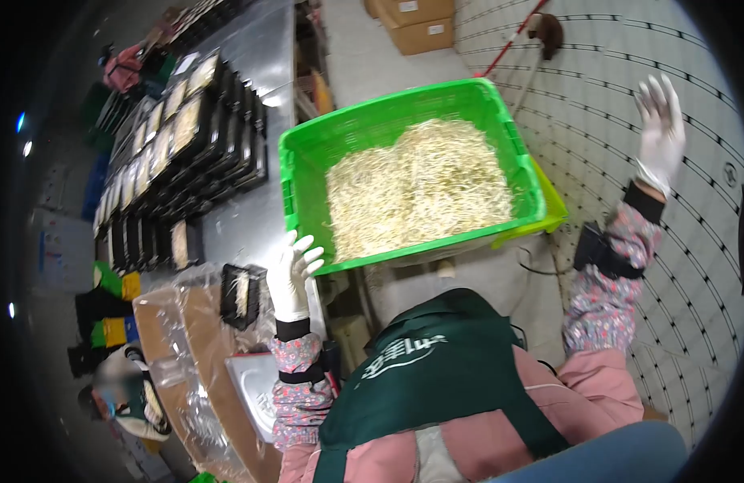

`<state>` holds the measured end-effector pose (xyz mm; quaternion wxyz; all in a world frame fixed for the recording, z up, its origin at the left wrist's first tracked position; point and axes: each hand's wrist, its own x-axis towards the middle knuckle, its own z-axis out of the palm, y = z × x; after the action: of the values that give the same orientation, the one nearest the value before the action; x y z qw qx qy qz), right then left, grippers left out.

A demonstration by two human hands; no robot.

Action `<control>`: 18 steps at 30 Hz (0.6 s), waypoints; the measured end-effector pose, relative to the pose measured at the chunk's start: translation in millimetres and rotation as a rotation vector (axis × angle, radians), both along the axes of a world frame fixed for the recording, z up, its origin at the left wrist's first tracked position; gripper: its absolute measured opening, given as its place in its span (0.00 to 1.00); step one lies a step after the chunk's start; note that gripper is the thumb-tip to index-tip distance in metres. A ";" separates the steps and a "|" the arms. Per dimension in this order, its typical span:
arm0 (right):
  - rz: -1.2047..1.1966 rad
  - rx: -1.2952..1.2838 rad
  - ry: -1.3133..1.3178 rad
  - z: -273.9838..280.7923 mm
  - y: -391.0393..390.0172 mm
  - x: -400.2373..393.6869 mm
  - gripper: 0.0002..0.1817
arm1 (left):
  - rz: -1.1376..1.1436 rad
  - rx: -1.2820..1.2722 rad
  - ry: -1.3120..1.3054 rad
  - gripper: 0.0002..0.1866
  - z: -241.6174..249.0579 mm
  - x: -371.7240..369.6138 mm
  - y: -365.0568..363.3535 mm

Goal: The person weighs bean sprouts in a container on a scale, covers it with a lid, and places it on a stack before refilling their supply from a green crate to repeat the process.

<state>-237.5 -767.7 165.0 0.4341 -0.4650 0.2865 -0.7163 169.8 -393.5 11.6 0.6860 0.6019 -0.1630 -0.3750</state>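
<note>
A bright green plastic crate (pixel 412 101) stands in front of me, holding a broad heap of pale bean sprouts (pixel 420 185). My left hand (pixel 291 278), in a white glove, has its fingers apart right at the crate's near left corner and holds nothing. Off to the right, my right hand (pixel 660 137) is raised, gloved too, with its fingers stretched and its palm bare of anything; the tiled surface lies behind it. Just left of my left hand sits a black tray (pixel 241 296) with a few sprouts in it.
Stacked black trays (pixel 187 137) of sprouts cover part of the metal table (pixel 267 48). A cardboard box (pixel 171 338) with clear plastic and a scale-like metal plate (pixel 255 390) are at the lower left. Other people (pixel 124 71) work farther off. Cartons (pixel 416 24) stand at the back.
</note>
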 end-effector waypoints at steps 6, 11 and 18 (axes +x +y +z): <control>-0.011 -0.187 -0.401 78.7 -10.4 32.7 0.16 | -0.560 -0.050 -0.344 0.33 14.5 -70.8 -74.8; 0.314 -0.326 -0.530 88.1 -48.1 16.7 0.14 | -1.025 -0.142 -0.741 0.47 10.8 -148.8 -140.2; 0.618 -0.486 -0.705 129.6 -29.2 6.6 0.13 | -1.694 0.086 -0.059 0.38 -89.3 -297.0 -140.5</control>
<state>-230.9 -796.9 294.6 0.5746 -0.3461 -0.2017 -0.7137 -127.2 -534.0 -77.7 0.1454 0.3117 -0.5620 -0.7522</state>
